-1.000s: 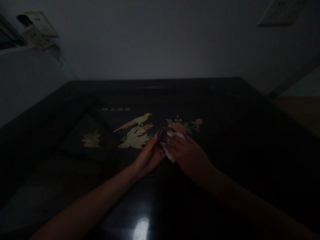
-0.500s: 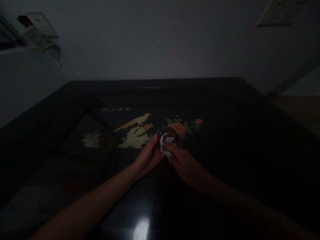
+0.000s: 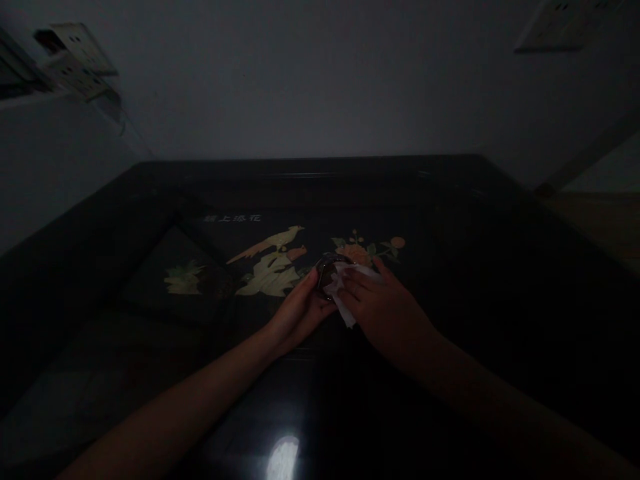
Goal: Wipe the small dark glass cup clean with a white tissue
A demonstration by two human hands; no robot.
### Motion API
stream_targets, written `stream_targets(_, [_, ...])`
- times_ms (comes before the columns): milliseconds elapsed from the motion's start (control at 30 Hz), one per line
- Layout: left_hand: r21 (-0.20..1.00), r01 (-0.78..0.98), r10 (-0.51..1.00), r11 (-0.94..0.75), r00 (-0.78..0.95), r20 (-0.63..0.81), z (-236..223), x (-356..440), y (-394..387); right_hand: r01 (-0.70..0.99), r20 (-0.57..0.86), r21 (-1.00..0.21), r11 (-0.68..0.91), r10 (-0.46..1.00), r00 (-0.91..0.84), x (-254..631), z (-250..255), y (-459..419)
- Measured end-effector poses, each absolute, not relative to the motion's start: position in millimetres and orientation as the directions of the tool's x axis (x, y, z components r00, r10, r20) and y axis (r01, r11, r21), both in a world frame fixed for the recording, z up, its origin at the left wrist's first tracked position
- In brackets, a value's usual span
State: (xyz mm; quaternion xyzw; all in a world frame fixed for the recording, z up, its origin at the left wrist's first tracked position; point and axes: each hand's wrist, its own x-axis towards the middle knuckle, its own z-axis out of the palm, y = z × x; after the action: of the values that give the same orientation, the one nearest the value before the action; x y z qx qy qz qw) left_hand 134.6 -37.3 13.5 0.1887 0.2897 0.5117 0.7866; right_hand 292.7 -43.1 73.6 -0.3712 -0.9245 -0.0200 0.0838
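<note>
Low over the dark table, my left hand (image 3: 299, 312) is closed around the left side of a small, round, dark glassy dish (image 3: 326, 272). Its rim glints, but the dim light hides its exact kind. A white tissue (image 3: 346, 315) is in my right hand (image 3: 387, 308), whose fingers press it against the dish's right side. Part of the tissue hangs below those fingers. The dish's far right side and underside are covered by the tissue and hands.
The glossy black table (image 3: 310, 168) carries an inlaid bird (image 3: 277, 241) and flowers (image 3: 353, 253). Behind it rises a pale wall (image 3: 320, 87). Power sockets (image 3: 83, 50) are at upper left, and another socket plate (image 3: 555, 27) is at upper right.
My right hand has drawn back from inside the dish to its right side, fingers now laid over the spread tissue. My left hand stays in place with the dish.
</note>
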Motion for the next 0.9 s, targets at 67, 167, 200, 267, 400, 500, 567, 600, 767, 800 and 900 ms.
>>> stream_targets(67, [0.592, -0.697, 0.915, 0.405, 0.308, -0.262, 15, 135, -38, 0.694, 0.141, -0.037, 0.719, 0.692, -0.708, 291, 73, -44])
stream_targets(167, [0.581, -0.702, 0.911, 0.411, 0.32, -0.259, 20, 137, -38, 0.714, 0.059, -0.149, 0.684, 0.727, -0.684, 287, 70, -47])
stream_targets(200, [0.581, -0.701, 0.91, 0.414, 0.321, -0.261, 21, 137, -38, 0.717, 0.044, -0.204, 0.666, 0.738, -0.673, 285, 68, -48])
stream_targets(267, [0.587, -0.693, 0.908, 0.419, 0.312, -0.28, 24, 137, -39, 0.703, 0.061, -0.338, 0.626, 0.76, -0.647, 282, 63, -51])
stream_targets(400, [0.604, -0.677, 0.906, 0.42, 0.276, -0.321, 26, 136, -41, 0.557, 0.155, -0.636, 0.533, 0.796, -0.585, 275, 56, -58])
stream_targets(500, [0.611, -0.672, 0.906, 0.418, 0.266, -0.328, 26, 136, -40, 0.491, 0.152, -0.735, 0.467, 0.819, -0.553, 272, 55, -61])
stream_targets(567, [0.609, -0.675, 0.907, 0.416, 0.267, -0.325, 26, 136, -40, 0.506, 0.144, -0.724, 0.469, 0.82, -0.555, 272, 56, -60])
stream_targets(600, [0.607, -0.678, 0.908, 0.414, 0.268, -0.321, 27, 137, -40, 0.525, 0.137, -0.702, 0.481, 0.815, -0.563, 273, 57, -59])
stream_targets(767, [0.591, -0.688, 0.907, 0.421, 0.323, -0.269, 26, 137, -39, 0.658, 0.068, -0.476, 0.583, 0.771, -0.633, 284, 63, -48])
stream_targets(800, [0.589, -0.689, 0.907, 0.421, 0.336, -0.255, 24, 136, -39, 0.675, 0.064, -0.417, 0.609, 0.76, -0.647, 286, 65, -45])
stream_targets(900, [0.593, -0.689, 0.908, 0.417, 0.346, -0.237, 18, 134, -38, 0.68, 0.09, -0.232, 0.695, 0.712, -0.697, 291, 68, -41])
